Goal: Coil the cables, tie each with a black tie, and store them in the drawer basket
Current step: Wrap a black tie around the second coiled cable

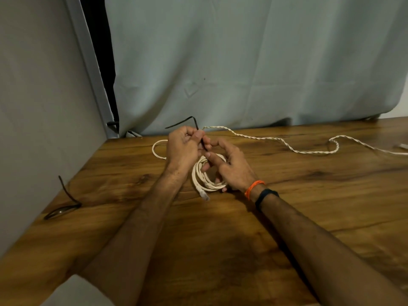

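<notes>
Currently, head view: left hand (183,149) pinches the bent black wire tie (194,124); right hand (229,166) grips the coiled white cable (207,175), probably fingers through the loops. Risk: coil springs apart if that grip eases. Wooden table (220,250) edge far left; twisted white cord (287,144) lies beyond right hand.

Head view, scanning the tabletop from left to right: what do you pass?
Spare black tie near the table's left edge → left hand holding a black tie → right hand on the coiled white cable → loose twisted white cable trailing right.
</notes>
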